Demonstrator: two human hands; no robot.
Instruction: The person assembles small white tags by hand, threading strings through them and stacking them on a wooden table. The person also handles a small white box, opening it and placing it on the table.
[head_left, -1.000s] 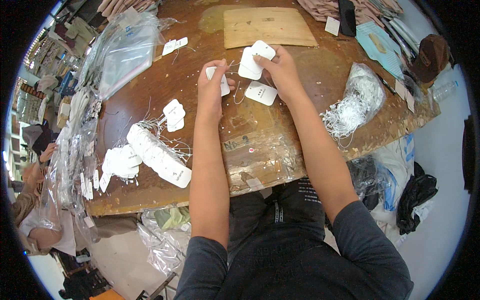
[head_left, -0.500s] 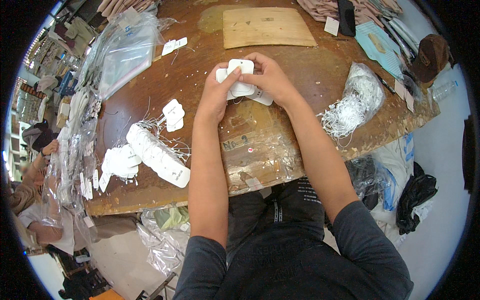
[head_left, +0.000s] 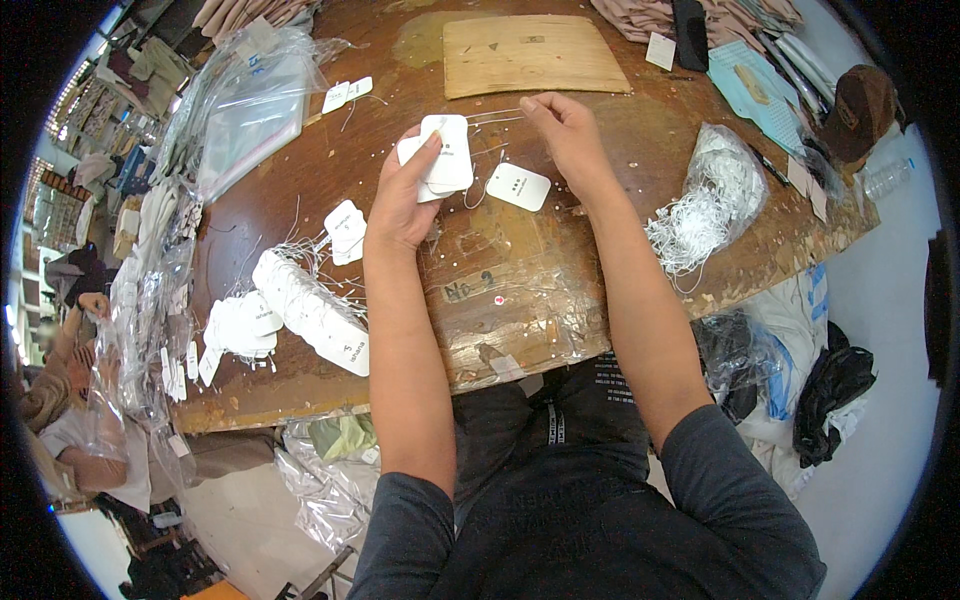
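Note:
My left hand (head_left: 402,208) is closed round a small stack of white hang tags (head_left: 447,155), its thumb pressed on the top one. From the upper part of the stack a thin white string (head_left: 490,117) runs taut to the right, pinched between the fingertips of my right hand (head_left: 570,140). A single white tag (head_left: 518,187) with a looped string lies on the table between my hands. Beside my left forearm is a long row of strung tags (head_left: 310,310), with another heap of tags (head_left: 240,325) and a few loose ones (head_left: 345,230).
A clear bag of white strings (head_left: 705,200) lies right of my right forearm. A thin wooden board (head_left: 535,55) is at the far side. Clear plastic bags (head_left: 255,130) cover the far left; a phone (head_left: 690,35) and a cap (head_left: 860,110) are far right. A person's hand (head_left: 95,303) shows at left.
My hands have parted: the left moved slightly left with the stack, the right moved right and up, drawing out a string. A single tag now lies apart between them.

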